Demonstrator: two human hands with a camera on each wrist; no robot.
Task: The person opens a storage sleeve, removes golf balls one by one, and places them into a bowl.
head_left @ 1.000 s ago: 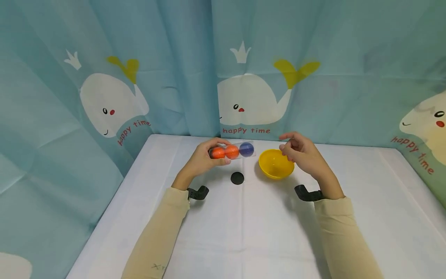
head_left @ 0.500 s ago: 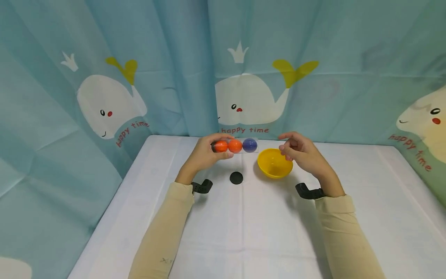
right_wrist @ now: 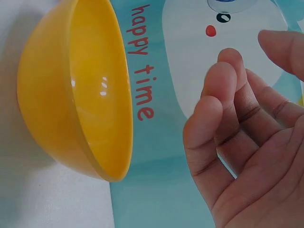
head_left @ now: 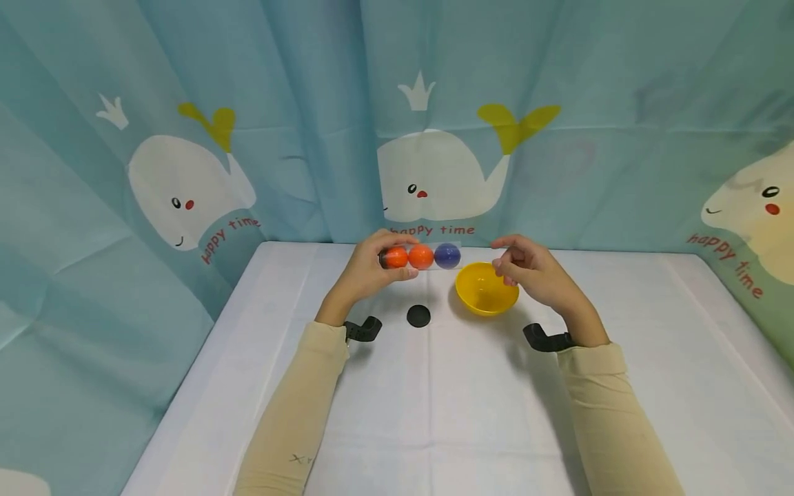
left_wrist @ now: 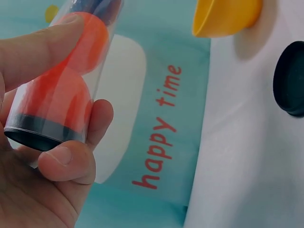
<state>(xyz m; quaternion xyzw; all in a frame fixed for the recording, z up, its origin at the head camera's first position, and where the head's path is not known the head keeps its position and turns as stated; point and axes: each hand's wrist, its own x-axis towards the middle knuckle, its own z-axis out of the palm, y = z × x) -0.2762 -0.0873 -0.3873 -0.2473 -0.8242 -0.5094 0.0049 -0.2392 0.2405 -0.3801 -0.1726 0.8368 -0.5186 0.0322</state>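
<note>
head view, ref = yellow bowl (head_left: 486, 300). chg vs a sec ago: left hand (head_left: 367, 267) has brought the clear tube (head_left: 434, 257) a bit nearer the bowl sideways & levelled it; was slightly skewed, now runs approx parallel to far edge of table (head_left: 397, 420). all 3 balls remain inside. for the work in hand: tube's free end is better lined up w/ bowl, contents unmoved in order.

tube pos: held up off table, just left of & beyond bowl, not touching it (gap shows in right wrist view). long axis left-right. black end cap (left_wrist: 40, 135) faces away from bowl, at left hand's palm; free end points right, twd space beyond bowl. order from capped end: two orange balls (head_left: 421, 257), then blue ball (head_left: 447, 255) nearest bowl. free end looks uncapped, but only a sliver of rim shows in right wrist view, so not certain.

fingers: left hand grips tube around capped half, thumb on one side. right hand (head_left: 538, 272) nr bowl's right side, fingers loosely bent, holding nothing, apart from bowl.

loose black cap (head_left: 418, 316) on table, left of bowl & slightly nearer the person, well apart. curtain (head_left: 322, 172) behind bowl.
</note>
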